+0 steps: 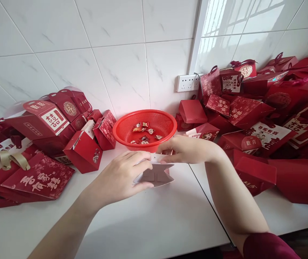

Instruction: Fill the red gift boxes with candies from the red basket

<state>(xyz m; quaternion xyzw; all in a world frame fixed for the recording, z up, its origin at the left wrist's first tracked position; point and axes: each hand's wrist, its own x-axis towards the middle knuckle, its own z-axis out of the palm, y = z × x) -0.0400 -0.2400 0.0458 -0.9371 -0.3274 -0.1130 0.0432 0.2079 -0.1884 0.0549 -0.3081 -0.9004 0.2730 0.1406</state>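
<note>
Between my hands, over the white table, is a small gift box (157, 175) with its pale inside and open mouth turned toward me. My left hand (125, 176) grips its left side, thumb at the lower edge and fingers along the top. My right hand (184, 149) is closed on the box's far upper edge, its fingertips partly hidden. Just behind the box stands a red plastic basket (118, 135) with several wrapped candies (144, 138) in its bottom.
Red gift boxes (82, 151) and flat red bags (42, 176) crowd the left. A larger heap of red boxes (251, 111) fills the right. A power strip (187, 83) sits against the tiled wall (121, 72). A seam crosses the white table (154, 223).
</note>
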